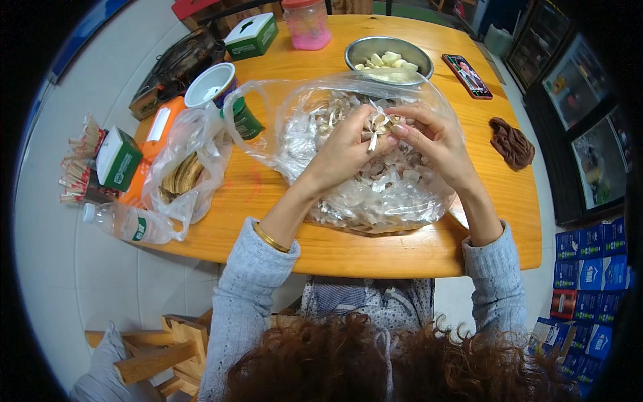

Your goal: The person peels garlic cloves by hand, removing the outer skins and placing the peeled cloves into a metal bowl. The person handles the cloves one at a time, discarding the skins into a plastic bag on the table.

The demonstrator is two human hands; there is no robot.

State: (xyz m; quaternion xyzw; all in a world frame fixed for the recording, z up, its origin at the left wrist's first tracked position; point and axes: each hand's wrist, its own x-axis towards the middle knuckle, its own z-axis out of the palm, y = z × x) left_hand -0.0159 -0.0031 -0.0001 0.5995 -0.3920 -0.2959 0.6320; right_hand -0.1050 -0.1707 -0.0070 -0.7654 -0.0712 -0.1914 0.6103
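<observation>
Between both hands is a partly opened garlic bulb (380, 124) with papery skin and a dry stem sticking out. My left hand (354, 138) grips it from the left, the thumb along its near side. From the right, my right hand (434, 138) pinches it with thumb and fingers. Beneath them, a clear plastic bag (296, 156) lies open on the wooden table (261, 211), full of loose garlic skins (387, 178). Just beyond the bag, and partly covered by its edge, a steel bowl (427, 58) holds several peeled garlic cloves (389, 59).
At the left are a plastic bag with bananas (182, 176), a water bottle (133, 224), tissue boxes (119, 158), a white tub (211, 85) and a green canister (246, 119). A pink-lidded jar (307, 25) stands behind. To the right lie a phone (467, 76) and a brown cloth (511, 143).
</observation>
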